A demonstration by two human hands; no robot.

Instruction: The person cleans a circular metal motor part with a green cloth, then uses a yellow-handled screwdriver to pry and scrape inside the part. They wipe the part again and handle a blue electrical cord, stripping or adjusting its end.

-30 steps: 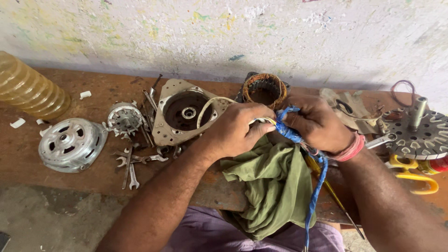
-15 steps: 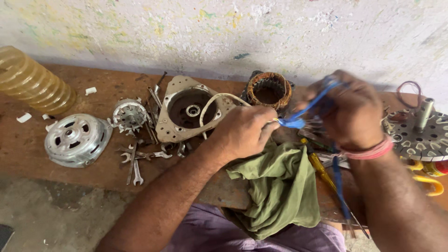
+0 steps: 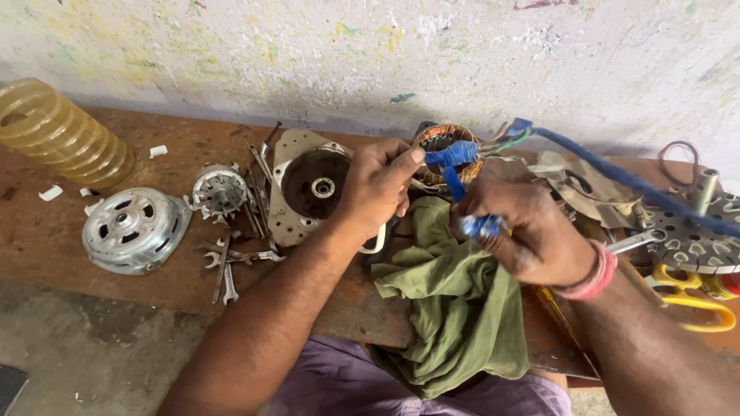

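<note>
Closest to the camera there's an olive-green rag (image 3: 455, 308) draped over the edge of the wooden bench (image 3: 46, 246) and down onto the lap. Just above it the right hand (image 3: 532, 235) is closed in a tight pinch on a strip of blue tape (image 3: 479, 225); the strip runs up from the fingers to the copper-wound stator coil (image 3: 447, 152), where more blue is wrapped across the front of the winding. So the coil sits just beyond and slightly left of that pinch, not in it. The left hand (image 3: 378, 185) is closed around the left side of the coil, thumb tip pressed on the tape at the rim.

A blue cable (image 3: 632, 183) stretches from the coil off to the right edge. Under it lie a perforated metal disc (image 3: 694, 239) and yellow-handled scissors (image 3: 690, 296).

Left of the hands: an open motor housing plate (image 3: 308, 185), a small rotor (image 3: 218, 190), a scatter of spanners (image 3: 227, 266), then a round silver end cover (image 3: 132, 229). Far left at the back, a ribbed yellowish hose (image 3: 62, 135) against the paint-flecked wall (image 3: 308, 54). No packages or labels I can make out.
</note>
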